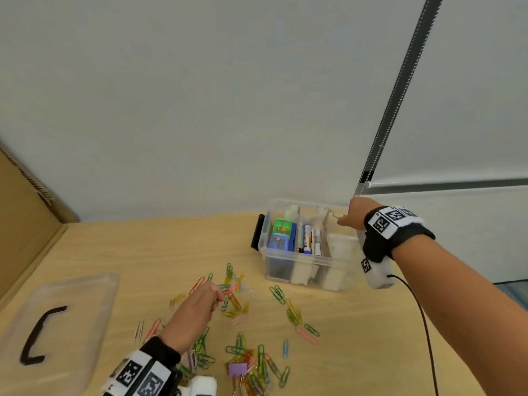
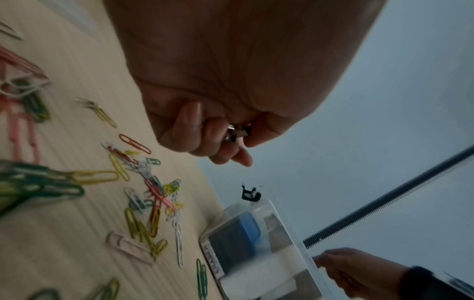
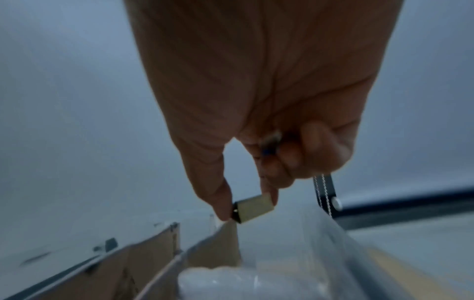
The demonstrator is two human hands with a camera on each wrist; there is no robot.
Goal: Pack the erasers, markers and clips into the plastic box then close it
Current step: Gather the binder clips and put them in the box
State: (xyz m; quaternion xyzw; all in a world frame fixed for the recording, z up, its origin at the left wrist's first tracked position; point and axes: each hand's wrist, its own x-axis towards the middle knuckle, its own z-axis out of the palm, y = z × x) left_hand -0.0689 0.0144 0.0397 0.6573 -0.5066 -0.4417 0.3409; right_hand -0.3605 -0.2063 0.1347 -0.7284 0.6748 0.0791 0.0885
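Observation:
The clear plastic box stands open at the table's back right, with erasers in its left compartment and markers in the middle one. My right hand hovers over the far right compartment. In the right wrist view the right hand pinches a yellowish binder clip between thumb and forefinger, above a cardboard divider. My left hand is curled over the scattered coloured paper clips; its fingers hold small silvery clips.
The clear lid with a black handle lies at the front left. A purple binder clip sits among paper clips near the front edge. Cardboard leans on the left. A black cable trails under my right arm.

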